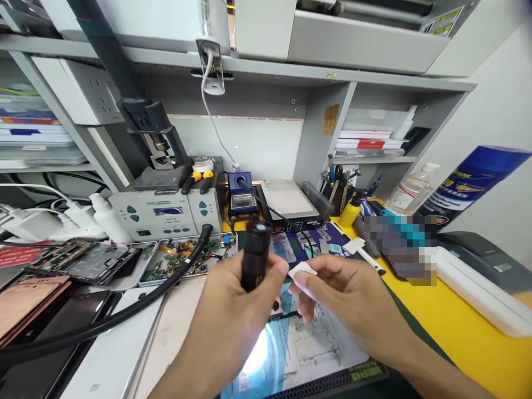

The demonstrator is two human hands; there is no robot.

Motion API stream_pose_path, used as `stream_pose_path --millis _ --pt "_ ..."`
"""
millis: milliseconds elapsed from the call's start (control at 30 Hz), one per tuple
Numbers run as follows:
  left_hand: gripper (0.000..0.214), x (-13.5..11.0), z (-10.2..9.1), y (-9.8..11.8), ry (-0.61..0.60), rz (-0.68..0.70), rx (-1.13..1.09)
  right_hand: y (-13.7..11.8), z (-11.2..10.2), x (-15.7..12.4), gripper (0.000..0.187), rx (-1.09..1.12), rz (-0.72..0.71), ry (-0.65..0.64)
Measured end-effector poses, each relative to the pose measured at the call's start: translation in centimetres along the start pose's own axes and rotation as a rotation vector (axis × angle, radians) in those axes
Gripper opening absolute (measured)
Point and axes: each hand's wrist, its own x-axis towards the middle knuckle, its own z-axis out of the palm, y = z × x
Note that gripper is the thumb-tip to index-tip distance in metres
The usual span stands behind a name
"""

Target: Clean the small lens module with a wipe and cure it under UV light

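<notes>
My left hand point(233, 299) is closed round a small black cylindrical torch point(254, 255), held upright above the bench. My right hand point(349, 299) pinches a small white piece, like a folded wipe point(302, 270), just right of the torch. Both hands hover over a blue work mat point(299, 343) with a bright glare on it. What lies on the mat under the hands is mostly hidden.
A grey rework station point(160, 213), a blue soldering stand point(241, 194) and a black hot plate point(286, 202) stand at the back. Trays of circuit parts point(178, 257) and dismantled phones point(83, 260) lie left. A thick black hose point(124, 310) crosses the bench. A blue spray can point(469, 183) stands right.
</notes>
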Motion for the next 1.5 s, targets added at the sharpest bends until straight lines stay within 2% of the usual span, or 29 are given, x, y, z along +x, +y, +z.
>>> stream_pose_path --millis 100,267,367,600,733,900,1033,1133,1233,1500 --pt "0.036 0.7 -0.6 0.1 0.064 0.021 -0.121 0.3 0.0 0.2 0.023 -0.019 0.015 -0.003" --pt "0.023 1.9 -0.3 0.0 -0.041 0.111 -0.333 1.0 -0.5 0.5 0.018 -0.146 0.084 -0.01" --pt "0.022 2.2 0.4 -0.4 -0.067 0.116 -0.306 0.9 -1.0 0.4 0.015 -0.216 0.141 -0.048" --pt "0.021 2.3 0.8 -1.3 -0.013 0.071 -0.275 0.0 -1.0 0.3 0.017 -0.319 0.226 -0.081" --pt "0.023 2.1 0.7 -1.4 0.044 0.054 -0.286 0.8 -1.0 0.2 0.019 -0.351 0.208 -0.108" --pt "0.022 1.9 0.5 -1.6 0.096 0.063 -0.297 1.8 -1.2 0.1 0.023 -0.384 0.265 -0.17" --pt "0.022 1.9 0.5 -1.5 0.11 0.045 -0.322 1.5 -1.2 0.2 0.027 -0.42 0.206 -0.183" --pt "0.021 1.9 0.8 -1.5 0.122 0.025 -0.338 1.3 -1.0 0.2 0.023 -0.435 0.136 -0.173" --pt "0.021 1.9 0.8 -1.5 0.105 -0.019 -0.348 1.3 -0.8 0.3 0.014 -0.412 0.134 -0.113" --pt "0.019 1.9 0.7 -1.1 0.105 -0.054 -0.375 1.4 -0.3 0.4 0.014 -0.465 0.094 -0.076"
